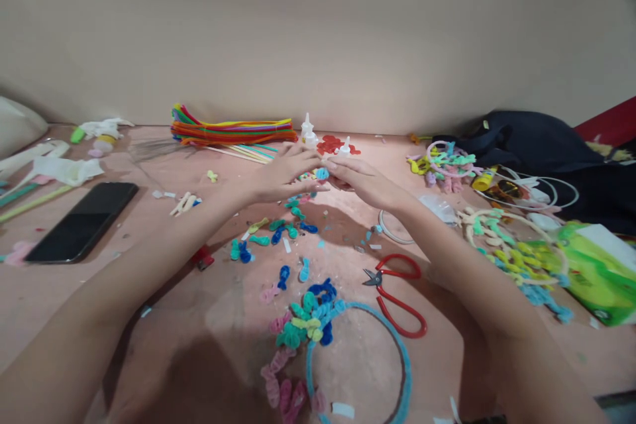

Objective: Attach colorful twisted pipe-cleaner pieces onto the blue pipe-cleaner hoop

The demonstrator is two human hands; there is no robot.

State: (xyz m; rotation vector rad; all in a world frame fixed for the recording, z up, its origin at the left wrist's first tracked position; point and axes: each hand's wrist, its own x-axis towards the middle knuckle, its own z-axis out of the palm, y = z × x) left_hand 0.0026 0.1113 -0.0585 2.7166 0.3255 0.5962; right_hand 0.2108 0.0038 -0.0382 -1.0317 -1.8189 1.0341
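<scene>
Both my arms reach forward over a pink table. My left hand and my right hand meet fingertip to fingertip at a small blue fuzzy pipe-cleaner piece, which they pinch between them. Just beyond the fingers stand two small white glue bottles and a patch of red bits. Below the hands lie several small pipe-cleaner bows in teal, blue and pink. Nearer to me lies a blue-wrapped ring with bows fixed along its left side.
Red-handled scissors lie right of the ring. A bundle of coloured pipe cleaners runs along the wall. A black phone lies at left, a red lighter near my left arm. Finished decorated rings and a green packet sit at right.
</scene>
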